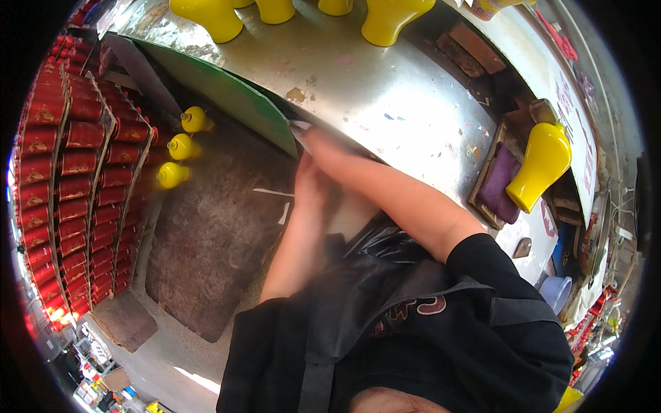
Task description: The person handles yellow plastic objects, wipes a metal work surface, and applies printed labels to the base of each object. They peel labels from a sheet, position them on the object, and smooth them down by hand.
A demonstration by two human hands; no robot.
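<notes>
Both my hands are together at the near edge of the metal-topped table point(392, 89), beside the end of a green board point(227, 96). My right hand point(315, 143) reaches across from the right, its fingers close to a small grey-white thing point(300, 126) at the table edge. I cannot make out whether it is held. Just below it my left hand point(311, 177) is blurred, and its fingers are hidden. Several glossy yellow vases point(396, 19) stand along the far side of the table. Another yellow vase point(544, 165) is at the right, by a purple cushion point(498, 180).
At the left, red cylindrical cans point(79, 165) are stacked in tall rows. Beside them are three yellow bottle-shaped pieces point(182, 146) near a dark brown mat point(206, 255). Bricks point(471, 48) lie at the back right. A pale blue basin point(555, 292) stands at the right.
</notes>
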